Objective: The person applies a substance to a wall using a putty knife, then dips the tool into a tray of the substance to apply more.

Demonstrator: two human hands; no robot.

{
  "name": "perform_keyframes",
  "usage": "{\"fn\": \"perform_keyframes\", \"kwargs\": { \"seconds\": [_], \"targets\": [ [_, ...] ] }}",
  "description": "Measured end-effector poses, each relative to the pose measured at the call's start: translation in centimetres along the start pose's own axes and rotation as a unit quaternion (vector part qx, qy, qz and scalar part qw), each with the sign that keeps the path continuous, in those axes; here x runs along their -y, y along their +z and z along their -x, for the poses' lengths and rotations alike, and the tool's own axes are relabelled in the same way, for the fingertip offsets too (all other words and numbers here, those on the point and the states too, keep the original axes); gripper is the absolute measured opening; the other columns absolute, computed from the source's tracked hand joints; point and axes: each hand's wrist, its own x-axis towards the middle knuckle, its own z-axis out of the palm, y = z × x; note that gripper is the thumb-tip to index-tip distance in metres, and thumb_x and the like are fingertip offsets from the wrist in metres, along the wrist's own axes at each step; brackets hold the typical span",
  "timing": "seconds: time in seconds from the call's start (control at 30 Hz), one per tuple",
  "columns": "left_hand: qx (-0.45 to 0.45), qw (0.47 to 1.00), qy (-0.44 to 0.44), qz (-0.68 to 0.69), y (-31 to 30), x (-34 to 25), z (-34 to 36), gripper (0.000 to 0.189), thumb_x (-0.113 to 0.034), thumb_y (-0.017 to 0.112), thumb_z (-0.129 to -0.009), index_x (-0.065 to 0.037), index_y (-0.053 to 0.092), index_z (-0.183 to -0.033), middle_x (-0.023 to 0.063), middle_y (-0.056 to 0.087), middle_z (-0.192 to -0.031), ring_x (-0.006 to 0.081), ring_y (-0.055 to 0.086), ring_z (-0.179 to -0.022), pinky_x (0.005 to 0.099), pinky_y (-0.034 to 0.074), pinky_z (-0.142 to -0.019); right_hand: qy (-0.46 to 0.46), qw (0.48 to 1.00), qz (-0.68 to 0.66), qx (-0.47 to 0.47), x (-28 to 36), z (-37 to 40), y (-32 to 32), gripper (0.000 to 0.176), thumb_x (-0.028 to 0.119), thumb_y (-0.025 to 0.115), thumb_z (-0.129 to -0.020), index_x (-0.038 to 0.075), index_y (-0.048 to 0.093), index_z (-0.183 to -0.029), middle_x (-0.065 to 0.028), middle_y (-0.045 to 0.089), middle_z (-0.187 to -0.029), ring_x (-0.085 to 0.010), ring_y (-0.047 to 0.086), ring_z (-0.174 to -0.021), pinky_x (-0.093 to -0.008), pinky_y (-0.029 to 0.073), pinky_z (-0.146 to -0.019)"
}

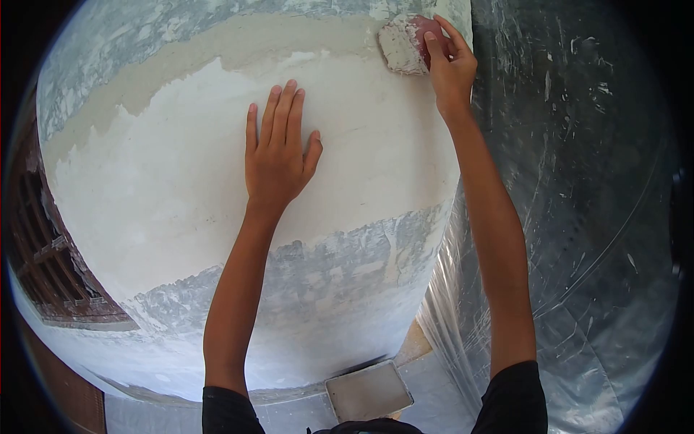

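My left hand [277,159] lies flat on the pale, plastered wall [181,181], palm down with its fingers apart, holding nothing. Near the wall's upper right edge, my right hand [454,76] grips a dark red spreading tool [428,36]; its exact kind is partly hidden by the fingers. Thick, wet-looking plaster [403,47] covers the tool's left side and seems to touch the wall. A greyish-beige band of plaster [267,36] curves across the wall left of the tool.
Dark plastic sheeting [578,181], splashed with white, hangs right of the wall. A brown slatted window [54,249] is on the left. Below, a rectangular tray [369,390] sits on the sheeted floor [441,390]. Bare grey-blue wall [325,282] shows under the pale area.
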Motion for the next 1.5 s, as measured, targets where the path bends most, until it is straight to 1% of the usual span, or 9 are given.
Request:
{"fn": "perform_keyframes", "kwargs": {
  "seconds": [0.37, 0.57, 0.63, 0.77, 0.9, 1.03, 1.23, 1.37, 1.5],
  "targets": [
    [-0.004, 1.0, 0.004, 0.006, 0.0, 0.0, 0.0, 0.059, -0.024, 0.062, -0.097, -0.006, 0.049, -0.151, 0.008, 0.047, -0.16, 0.0243, 0.039, -0.151, 0.0501, 0.024, -0.126, -0.044, 0.99, 0.129, 0.043, 0.2, 0.8, 0.5, 0.036, 0.008, 0.068, -0.1, 0.006, 0.067, -0.136, -0.0043, 0.073, -0.1, -0.0069, 0.064, -0.086, -0.024, 0.052, -0.075],
    [-0.001, 1.0, -0.001, 0.006, 0.0, 0.0, 0.0, 0.059, -0.024, 0.061, -0.097, -0.007, 0.048, -0.152, 0.0078, 0.047, -0.16, 0.0239, 0.039, -0.152, 0.0497, 0.024, -0.126, -0.017, 0.999, -0.031, -0.041, -0.2, 0.7, 0.6, 0.036, 0.009, 0.068, -0.1, 0.009, 0.068, -0.136, -0.0039, 0.073, -0.102, -0.007, 0.064, -0.088, -0.0243, 0.052, -0.075],
    [0.001, 1.0, -0.001, 0.005, -0.1, 0.0, 0.0, 0.059, -0.024, 0.061, -0.096, -0.007, 0.049, -0.152, 0.008, 0.047, -0.16, 0.0239, 0.038, -0.152, 0.0494, 0.024, -0.126, -0.037, 0.991, 0.13, 0.02, 0.3, 1.5, 0.7, 0.037, 0.007, 0.067, -0.1, 0.004, 0.065, -0.137, -0.0062, 0.073, -0.108, -0.0096, 0.067, -0.095, -0.0254, 0.055, -0.08],
    [0.001, 1.0, 0.0, 0.003, -0.1, 0.1, 0.0, 0.059, -0.024, 0.062, -0.096, -0.007, 0.048, -0.152, 0.0083, 0.047, -0.16, 0.0242, 0.038, -0.152, 0.0496, 0.024, -0.126, -0.017, 0.996, 0.013, -0.082, 0.2, 0.7, 0.4, 0.037, 0.008, 0.067, -0.1, 0.008, 0.067, -0.137, -0.0067, 0.071, -0.113, -0.0108, 0.066, -0.098, -0.0258, 0.056, -0.083],
    [-0.001, 1.0, 0.001, 0.003, 0.1, 0.1, 0.0, 0.059, -0.024, 0.061, -0.097, -0.006, 0.048, -0.152, 0.0085, 0.047, -0.16, 0.0243, 0.039, -0.152, 0.0499, 0.024, -0.126, -0.052, 0.994, 0.09, 0.021, 0.5, 2.0, 0.6, 0.038, 0.006, 0.064, -0.098, 0.004, 0.066, -0.136, -0.0123, 0.072, -0.113, -0.0174, 0.068, -0.104, -0.0301, 0.054, -0.092],
    [-0.002, 1.0, 0.002, 0.002, -0.1, 0.0, 0.0, 0.059, -0.024, 0.061, -0.097, -0.006, 0.048, -0.151, 0.0086, 0.047, -0.16, 0.0246, 0.039, -0.151, 0.05, 0.025, -0.126, -0.014, 0.994, 0.062, -0.088, 0.7, 1.4, 0.6, 0.036, 0.008, 0.065, -0.098, 0.008, 0.069, -0.133, -0.0104, 0.072, -0.114, -0.0172, 0.068, -0.105, -0.0309, 0.052, -0.095],
    [-0.005, 1.0, 0.005, 0.001, -0.1, 0.1, 0.0, 0.059, -0.024, 0.062, -0.097, -0.006, 0.049, -0.151, 0.0084, 0.047, -0.16, 0.0245, 0.039, -0.151, 0.0499, 0.025, -0.126, -0.06, 0.988, 0.14, 0.003, 0.4, 1.7, 0.9, 0.038, 0.007, 0.063, -0.099, 0.007, 0.066, -0.136, -0.0122, 0.072, -0.116, -0.0191, 0.068, -0.107, -0.0307, 0.052, -0.095],
    [-0.002, 1.0, 0.002, 0.001, -0.1, 0.1, 0.0, 0.059, -0.024, 0.062, -0.097, -0.006, 0.049, -0.151, 0.0083, 0.047, -0.16, 0.0242, 0.039, -0.151, 0.0497, 0.025, -0.126, -0.017, 0.993, 0.035, -0.108, 0.2, 0.4, 0.5, 0.037, 0.008, 0.064, -0.099, 0.005, 0.066, -0.135, -0.0121, 0.072, -0.117, -0.0195, 0.068, -0.108, -0.0315, 0.051, -0.097],
    [-0.003, 1.0, 0.003, -0.002, 0.1, 0.1, 0.0, 0.059, -0.025, 0.062, -0.097, -0.006, 0.049, -0.151, 0.0079, 0.047, -0.16, 0.0237, 0.039, -0.151, 0.0495, 0.025, -0.126, -0.066, 0.986, 0.153, -0.014, -0.1, 0.9, 0.2, 0.038, 0.008, 0.065, -0.098, 0.002, 0.064, -0.136, -0.0132, 0.071, -0.116, -0.0185, 0.068, -0.105, -0.0312, 0.053, -0.093]
  ]
}}
